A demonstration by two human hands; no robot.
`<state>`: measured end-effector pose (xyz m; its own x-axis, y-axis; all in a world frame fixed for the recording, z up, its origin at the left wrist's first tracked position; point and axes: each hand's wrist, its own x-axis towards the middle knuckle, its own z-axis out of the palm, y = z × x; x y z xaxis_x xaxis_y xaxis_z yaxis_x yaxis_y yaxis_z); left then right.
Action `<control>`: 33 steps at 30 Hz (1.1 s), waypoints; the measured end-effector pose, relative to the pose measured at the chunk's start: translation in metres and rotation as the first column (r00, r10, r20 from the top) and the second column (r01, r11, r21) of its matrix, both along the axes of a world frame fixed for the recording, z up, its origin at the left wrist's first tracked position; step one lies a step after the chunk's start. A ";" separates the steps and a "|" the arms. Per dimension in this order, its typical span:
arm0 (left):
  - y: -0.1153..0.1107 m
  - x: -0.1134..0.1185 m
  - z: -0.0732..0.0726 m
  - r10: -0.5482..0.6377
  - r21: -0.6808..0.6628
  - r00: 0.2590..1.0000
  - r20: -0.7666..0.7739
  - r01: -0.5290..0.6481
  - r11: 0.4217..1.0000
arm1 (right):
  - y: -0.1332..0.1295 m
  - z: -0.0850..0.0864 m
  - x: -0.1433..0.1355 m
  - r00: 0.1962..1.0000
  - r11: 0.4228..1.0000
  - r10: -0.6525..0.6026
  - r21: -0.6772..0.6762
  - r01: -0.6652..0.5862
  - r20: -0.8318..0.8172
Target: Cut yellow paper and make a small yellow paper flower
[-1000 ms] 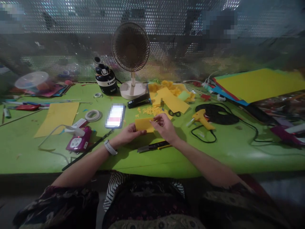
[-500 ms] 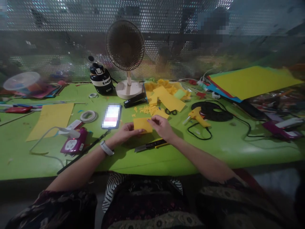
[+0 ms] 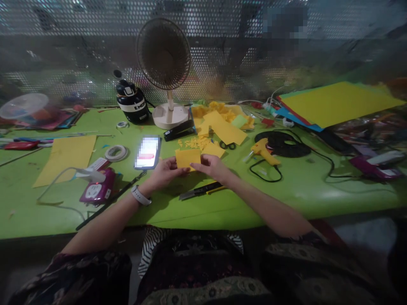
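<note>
A small rectangle of yellow paper [image 3: 187,159] is held up over the green table between both hands. My left hand [image 3: 165,173] grips its left side, thumb along the lower edge and fingers behind. On the right side, my right hand [image 3: 213,167] is closed on the paper with its thumb on the near face. Just below the hands lies a box cutter [image 3: 200,190] with its blade showing. Beyond the paper are small yellow scraps [image 3: 195,142], a larger yellow piece [image 3: 227,129] and scissors [image 3: 227,145], partly covered.
A phone [image 3: 147,152], tape roll [image 3: 116,153] and purple power socket [image 3: 98,186] lie left on the green table [image 3: 178,216]. Behind stand a fan [image 3: 170,114], stapler [image 3: 178,130] and bottle [image 3: 132,106]. A yellow glue gun [image 3: 265,152] and coloured sheets [image 3: 340,103] are at right.
My right hand has shifted from the paper's upper right corner down its right side, the thumb now lying across the front. The whole view has moved slightly.
</note>
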<state>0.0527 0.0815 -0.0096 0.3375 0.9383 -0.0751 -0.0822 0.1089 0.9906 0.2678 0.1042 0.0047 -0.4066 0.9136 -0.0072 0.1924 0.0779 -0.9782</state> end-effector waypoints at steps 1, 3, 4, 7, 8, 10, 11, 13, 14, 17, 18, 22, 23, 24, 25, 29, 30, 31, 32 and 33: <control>0.000 0.000 0.000 0.013 0.016 1.000 0.005 -0.013 1.000 | -0.001 0.001 0.000 0.999 0.998 0.035 -0.046 -0.035 0.005; 0.001 -0.001 -0.002 0.032 0.038 0.999 0.004 -0.032 0.999 | -0.002 0.002 -0.002 0.997 0.993 0.073 -0.096 -0.073 -0.007; 0.001 -0.001 -0.002 0.037 0.046 0.999 -0.003 -0.037 0.998 | -0.002 0.003 -0.002 0.997 0.991 0.077 -0.106 -0.078 -0.018; 0.003 -0.002 -0.002 0.047 0.050 0.999 -0.024 -0.045 0.998 | 0.001 0.005 -0.001 0.996 0.988 0.076 -0.133 -0.081 -0.045; 0.003 -0.003 -0.002 0.051 0.044 0.998 -0.025 -0.049 0.998 | 0.002 0.005 0.000 0.996 0.986 0.079 -0.142 -0.084 -0.045; 0.003 -0.003 -0.001 0.057 0.021 0.998 -0.015 -0.056 0.998 | 0.004 0.007 0.002 0.995 0.985 0.092 -0.145 -0.096 -0.034; 0.003 -0.004 0.000 0.056 0.006 0.998 -0.010 -0.056 0.998 | 0.004 0.007 0.003 0.995 0.985 0.101 -0.139 -0.104 -0.025; 0.003 -0.004 0.001 0.037 -0.028 0.999 -0.003 -0.037 0.999 | 0.004 0.008 0.005 0.993 0.986 0.115 -0.123 -0.116 -0.012; 0.003 -0.004 0.002 0.024 -0.044 1.000 -0.002 -0.024 0.999 | 0.003 0.008 0.005 0.992 0.985 0.124 -0.117 -0.124 -0.009; 0.001 -0.004 0.004 -0.007 -0.057 1.000 -0.011 0.006 0.998 | 0.000 0.007 0.004 0.989 0.983 0.150 -0.108 -0.151 -0.011; 0.000 -0.004 0.004 -0.008 -0.051 1.000 -0.017 0.007 0.999 | -0.001 0.007 0.003 0.987 0.982 0.157 -0.103 -0.158 -0.011; 0.001 -0.003 0.004 -0.013 -0.030 1.000 -0.027 0.012 0.999 | -0.003 0.003 0.001 0.985 0.983 0.172 -0.073 -0.171 0.001; 0.001 -0.004 0.004 -0.016 -0.029 0.999 -0.028 0.015 0.999 | -0.003 0.002 0.001 0.985 0.982 0.174 -0.071 -0.174 0.007; 0.002 -0.005 0.004 -0.018 -0.033 0.999 -0.032 0.017 0.999 | -0.003 0.002 0.002 0.984 0.982 0.176 -0.074 -0.175 0.012; 0.003 -0.006 0.005 -0.012 -0.044 0.999 -0.040 0.010 0.999 | -0.002 0.002 0.002 0.984 0.982 0.175 -0.079 -0.173 0.015; 0.004 -0.013 0.011 0.020 -0.132 0.993 -0.115 -0.035 0.991 | 0.004 0.004 0.007 0.990 0.985 0.140 -0.105 -0.139 0.010; 0.004 -0.015 0.014 0.034 -0.138 0.992 -0.125 -0.052 0.989 | 0.006 0.004 0.008 0.992 0.986 0.127 -0.110 -0.126 0.000; 0.004 -0.016 0.015 0.047 -0.137 0.991 -0.126 -0.064 0.988 | 0.007 0.005 0.009 0.993 0.986 0.117 -0.115 -0.117 -0.012; 0.005 -0.018 0.017 0.056 -0.134 0.991 -0.119 -0.072 0.988 | 0.008 0.006 0.010 0.994 0.987 0.110 -0.119 -0.112 -0.026; 0.005 -0.020 0.018 0.064 -0.131 0.992 -0.106 -0.078 0.988 | 0.009 0.007 0.011 0.994 0.987 0.104 -0.121 -0.108 -0.040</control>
